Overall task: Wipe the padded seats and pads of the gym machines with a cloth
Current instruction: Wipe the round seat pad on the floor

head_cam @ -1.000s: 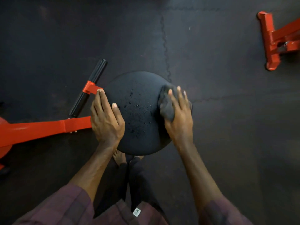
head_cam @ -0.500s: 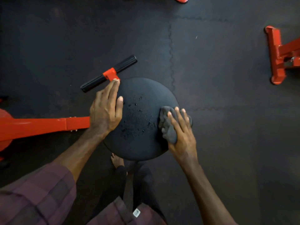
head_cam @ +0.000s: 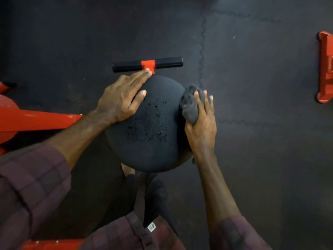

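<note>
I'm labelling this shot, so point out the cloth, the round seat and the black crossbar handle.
cloth [head_cam: 190, 107]: head view, bunched grey fabric beside the fingers.
round seat [head_cam: 153, 148]: head view, bare near part of its top.
black crossbar handle [head_cam: 126, 67]: head view, left black grip.

The round seat [head_cam: 151, 134] stands in the middle, over the floor [head_cam: 261, 159]. The left hand [head_cam: 122, 100] rests on its upper left part; the right hand [head_cam: 201, 123] presses a cloth [head_cam: 190, 105] against its right edge. A handlebar [head_cam: 147, 64] lies just behind the seat, a frame beam [head_cam: 36, 120] to its left, and another machine's foot [head_cam: 324, 67] far right.
</note>
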